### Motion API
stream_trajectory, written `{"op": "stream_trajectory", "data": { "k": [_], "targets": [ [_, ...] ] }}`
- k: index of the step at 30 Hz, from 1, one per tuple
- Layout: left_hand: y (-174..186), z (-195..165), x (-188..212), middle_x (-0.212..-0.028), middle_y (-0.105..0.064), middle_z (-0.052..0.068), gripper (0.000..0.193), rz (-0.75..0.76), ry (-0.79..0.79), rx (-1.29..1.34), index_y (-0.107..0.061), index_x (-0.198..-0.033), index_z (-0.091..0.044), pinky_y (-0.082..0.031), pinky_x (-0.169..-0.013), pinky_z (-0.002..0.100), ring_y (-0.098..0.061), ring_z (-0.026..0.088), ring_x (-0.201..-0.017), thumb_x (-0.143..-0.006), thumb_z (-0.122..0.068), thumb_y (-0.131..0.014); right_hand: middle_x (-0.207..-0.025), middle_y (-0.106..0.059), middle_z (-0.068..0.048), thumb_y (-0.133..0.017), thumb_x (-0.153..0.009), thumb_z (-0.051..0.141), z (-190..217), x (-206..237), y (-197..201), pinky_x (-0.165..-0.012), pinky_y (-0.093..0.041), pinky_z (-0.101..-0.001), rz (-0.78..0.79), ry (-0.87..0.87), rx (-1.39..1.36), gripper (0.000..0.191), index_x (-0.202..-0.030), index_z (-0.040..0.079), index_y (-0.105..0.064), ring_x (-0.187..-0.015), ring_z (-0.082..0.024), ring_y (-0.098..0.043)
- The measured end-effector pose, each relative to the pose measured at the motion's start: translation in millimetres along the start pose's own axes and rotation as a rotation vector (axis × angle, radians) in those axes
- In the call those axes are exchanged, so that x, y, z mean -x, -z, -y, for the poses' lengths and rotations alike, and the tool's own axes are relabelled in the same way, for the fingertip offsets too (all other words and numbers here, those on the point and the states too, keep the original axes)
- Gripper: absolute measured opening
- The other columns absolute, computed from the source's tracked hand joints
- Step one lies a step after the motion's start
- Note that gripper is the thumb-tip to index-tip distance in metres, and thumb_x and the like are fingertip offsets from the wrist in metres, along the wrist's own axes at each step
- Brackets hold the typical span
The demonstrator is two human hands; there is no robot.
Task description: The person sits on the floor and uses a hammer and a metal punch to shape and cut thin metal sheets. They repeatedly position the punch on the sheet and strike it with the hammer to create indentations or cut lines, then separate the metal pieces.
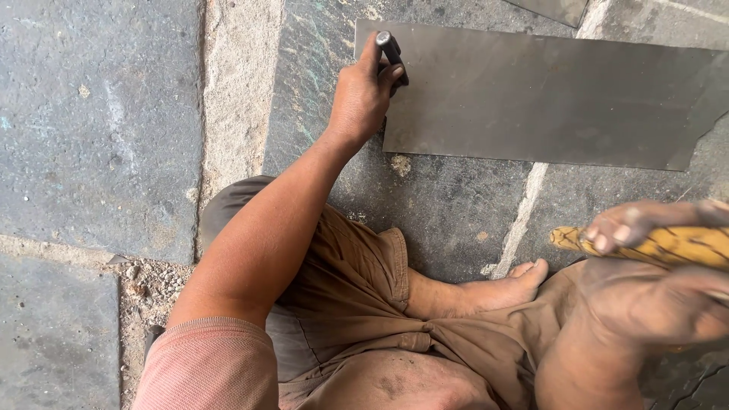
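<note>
My left hand (363, 95) pinches the chisel (392, 50) at the metal sheet (547, 99) upper-centre; my right hand (653, 281), lower right, grips the wooden handle (645, 244)

no packages, labels, signs or screens in view.

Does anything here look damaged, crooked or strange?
Yes. The metal sheet on the stone floor has an uneven, slanted right end. The wooden handle in the right hand looks cracked and worn.
</note>
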State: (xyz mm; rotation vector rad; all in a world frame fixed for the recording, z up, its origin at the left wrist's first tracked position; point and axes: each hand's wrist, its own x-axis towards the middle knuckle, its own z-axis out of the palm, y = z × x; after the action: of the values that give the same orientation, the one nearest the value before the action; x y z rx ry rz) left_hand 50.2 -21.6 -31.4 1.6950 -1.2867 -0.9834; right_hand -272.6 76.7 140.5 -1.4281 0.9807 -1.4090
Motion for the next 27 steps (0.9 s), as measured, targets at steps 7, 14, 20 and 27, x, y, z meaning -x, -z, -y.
{"op": "stream_trajectory", "data": {
  "k": [7,14,20,27],
  "targets": [
    [-3,0,0,-0.104,-0.077,0.014,0.02,0.063,-0.069,-0.153,-0.049,-0.125,-0.014,-0.06,-0.081,0.045,-0.077,0.03,-0.096,-0.107,-0.019,-0.058,-0.093,-0.064,-0.016,-0.056,-0.114,0.048,-1,-3,-17,-0.067,-0.052,-0.0319,0.04,-0.075,-0.026,0.051,-0.139,0.005,-0.053,-0.073,-0.02,-0.061],
    [-4,-4,-1,-0.109,-0.072,0.02,0.041,0.033,-0.172,-0.202,-0.045,-0.139,-0.011,-0.06,-0.084,0.048,-0.074,0.037,-0.099,-0.1,-0.011,-0.057,-0.077,-0.069,-0.01,-0.071,-0.103,0.04,-48,-36,-50,-0.058,-0.05,-0.0371,0.39,-0.182,1.113,0.044,-0.124,0.001,-0.073,-0.066,-0.019,-0.066],
    [6,-2,-2,-0.104,-0.074,0.021,0.046,0.102,-0.027,-0.127,-0.043,-0.145,-0.009,-0.06,-0.083,0.045,-0.076,0.033,-0.096,-0.103,-0.019,-0.06,-0.06,-0.059,-0.005,-0.069,-0.099,0.042,-46,3,-49,-0.049,-0.04,-0.0346,0.259,-0.481,0.991,0.045,-0.123,0.004,-0.073,-0.053,-0.015,-0.056],
    [10,-1,7,-0.101,-0.076,0.02,0.05,0.122,-0.059,-0.074,-0.04,-0.147,-0.006,-0.062,-0.08,0.042,-0.079,0.029,-0.091,-0.104,-0.019,-0.061,-0.08,-0.063,-0.001,-0.07,-0.103,0.022,-34,48,-35,-0.056,-0.042,-0.0225,0.129,-0.475,0.54,0.03,-0.122,-0.002,-0.069,-0.066,-0.006,-0.053]
  ]
}}
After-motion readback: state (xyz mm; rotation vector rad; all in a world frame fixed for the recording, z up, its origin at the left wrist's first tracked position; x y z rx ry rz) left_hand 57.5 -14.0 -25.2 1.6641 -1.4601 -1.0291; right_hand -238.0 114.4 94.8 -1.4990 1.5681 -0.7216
